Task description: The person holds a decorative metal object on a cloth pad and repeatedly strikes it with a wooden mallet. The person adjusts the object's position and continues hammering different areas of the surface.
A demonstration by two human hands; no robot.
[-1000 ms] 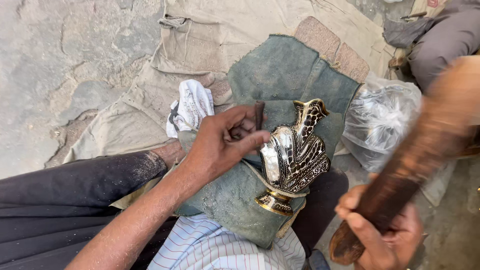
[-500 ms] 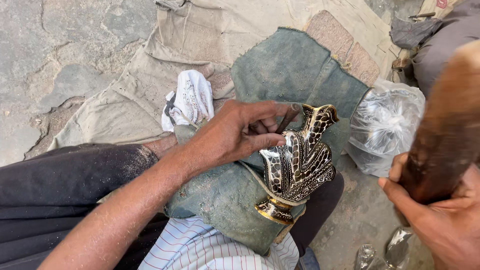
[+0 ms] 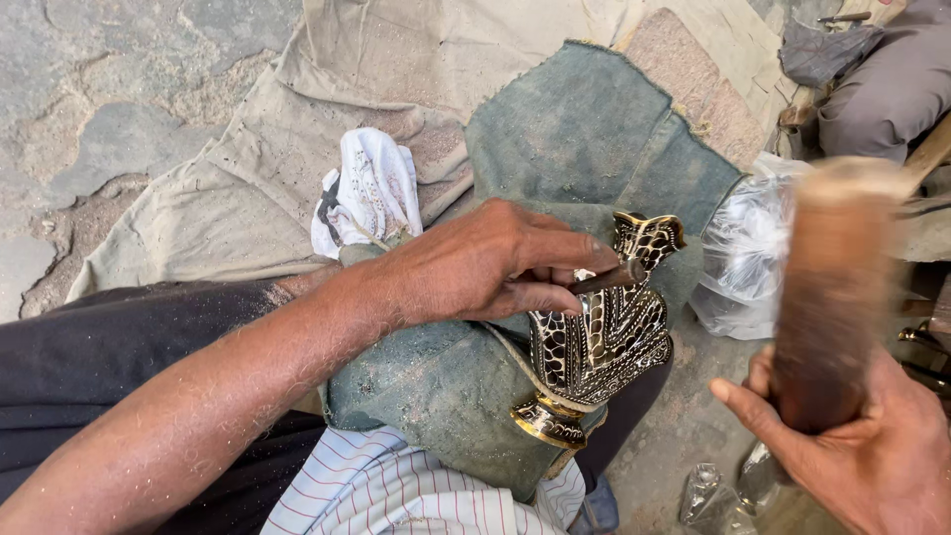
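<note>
Chisel on the vase, mallet up.
Left hand (image 3: 485,263) pinches the chisel (image 3: 606,278) against the vase (image 3: 594,347) on green cloth (image 3: 575,129); right hand (image 3: 872,456) grips the mallet (image 3: 832,287).

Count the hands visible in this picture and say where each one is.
2. The left hand holds a small tool against the black-and-gold vase; the right hand, lower right, grips a blurred wooden mallet. No others show.
</note>
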